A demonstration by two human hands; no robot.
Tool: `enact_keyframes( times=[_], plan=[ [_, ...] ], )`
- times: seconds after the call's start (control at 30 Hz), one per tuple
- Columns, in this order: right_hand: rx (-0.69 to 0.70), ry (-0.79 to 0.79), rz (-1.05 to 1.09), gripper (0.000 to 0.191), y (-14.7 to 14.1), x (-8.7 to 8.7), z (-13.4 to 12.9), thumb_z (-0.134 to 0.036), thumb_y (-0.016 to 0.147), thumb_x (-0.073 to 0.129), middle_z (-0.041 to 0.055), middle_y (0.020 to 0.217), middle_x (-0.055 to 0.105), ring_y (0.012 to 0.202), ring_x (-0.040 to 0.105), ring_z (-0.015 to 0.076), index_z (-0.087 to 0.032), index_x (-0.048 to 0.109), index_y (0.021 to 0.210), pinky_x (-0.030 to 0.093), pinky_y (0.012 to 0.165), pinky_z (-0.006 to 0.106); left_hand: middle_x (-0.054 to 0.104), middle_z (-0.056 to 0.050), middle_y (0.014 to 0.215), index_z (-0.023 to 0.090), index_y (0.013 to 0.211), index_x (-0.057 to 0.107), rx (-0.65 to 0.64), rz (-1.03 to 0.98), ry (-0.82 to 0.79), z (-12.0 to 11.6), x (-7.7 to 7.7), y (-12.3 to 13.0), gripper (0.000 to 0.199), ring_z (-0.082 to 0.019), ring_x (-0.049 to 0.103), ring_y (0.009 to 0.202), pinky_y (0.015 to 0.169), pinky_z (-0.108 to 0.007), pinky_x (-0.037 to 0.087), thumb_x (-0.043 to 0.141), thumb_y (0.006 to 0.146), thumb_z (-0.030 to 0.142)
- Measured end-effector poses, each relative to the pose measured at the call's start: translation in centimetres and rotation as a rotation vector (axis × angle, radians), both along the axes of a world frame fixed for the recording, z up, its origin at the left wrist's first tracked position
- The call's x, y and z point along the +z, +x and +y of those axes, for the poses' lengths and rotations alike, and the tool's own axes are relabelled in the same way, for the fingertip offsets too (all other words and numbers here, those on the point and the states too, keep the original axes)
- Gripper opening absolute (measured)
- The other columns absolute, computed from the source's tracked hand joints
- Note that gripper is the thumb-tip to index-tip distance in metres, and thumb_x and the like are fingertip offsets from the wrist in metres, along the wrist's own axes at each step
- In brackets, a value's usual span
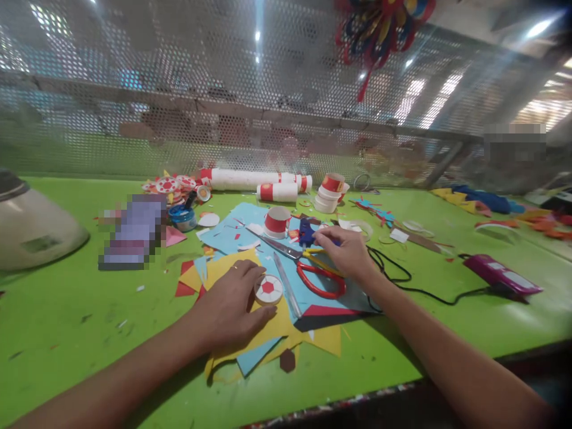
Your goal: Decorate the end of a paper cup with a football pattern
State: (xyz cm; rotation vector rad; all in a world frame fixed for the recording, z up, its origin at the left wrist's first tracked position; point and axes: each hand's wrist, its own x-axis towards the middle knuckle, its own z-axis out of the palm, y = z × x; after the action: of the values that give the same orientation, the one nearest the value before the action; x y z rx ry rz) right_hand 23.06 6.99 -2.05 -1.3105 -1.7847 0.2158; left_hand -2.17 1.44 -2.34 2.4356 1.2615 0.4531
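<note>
My left hand [243,301] rests on yellow paper [272,328], its fingers and thumb around a small white disc [269,289] with a red hexagon. To its right, my right hand [342,247] has fingers pinched at a dark blue object [306,231]. Below that hand lie scissors [320,281] with red handles, and another pair with yellow handles [318,257]. A clear strip or pen-like stick [287,285] lies on light blue paper [236,223]. A red and white paper cup [277,222] stands just behind the scissors.
Behind are stacked paper cups [328,192] and a long cup stack [250,179]. A blue jar [182,217] and a blurred phone-like object [136,231] sit left. A magenta device [503,275] with a black cord lies right on the green table [67,333].
</note>
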Motion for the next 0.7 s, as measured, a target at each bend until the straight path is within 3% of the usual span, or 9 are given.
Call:
enact_keyframes(
  times=[0.33,0.7],
  plan=[
    [0.067,-0.097,-0.034,0.018,-1.6,0.0,-1.5,-0.024,0.083,0.055,0.0075,0.081,0.073,0.076,0.066,0.0197,-0.016,0.07,0.077,0.049,0.071,0.032,0.052,-0.013,0.112,0.015,0.107,0.055,-0.012,0.0,-0.008,0.3,0.1,0.1,0.029,-0.027,0.051,0.102,0.087,-0.045,0.045,0.05,0.088,0.037],
    [0.107,-0.104,-0.058,0.016,-1.6,-0.4,-1.6,-0.02,0.083,0.055,0.0077,0.08,0.073,0.077,0.065,0.0201,-0.016,0.069,0.077,0.048,0.073,0.034,0.05,-0.012,0.116,0.016,0.109,0.054,-0.01,0.019,-0.031,0.4,0.0,0.1,0.029,-0.026,0.051,0.103,0.087,-0.045,0.045,0.053,0.087,0.034]
  ],
)
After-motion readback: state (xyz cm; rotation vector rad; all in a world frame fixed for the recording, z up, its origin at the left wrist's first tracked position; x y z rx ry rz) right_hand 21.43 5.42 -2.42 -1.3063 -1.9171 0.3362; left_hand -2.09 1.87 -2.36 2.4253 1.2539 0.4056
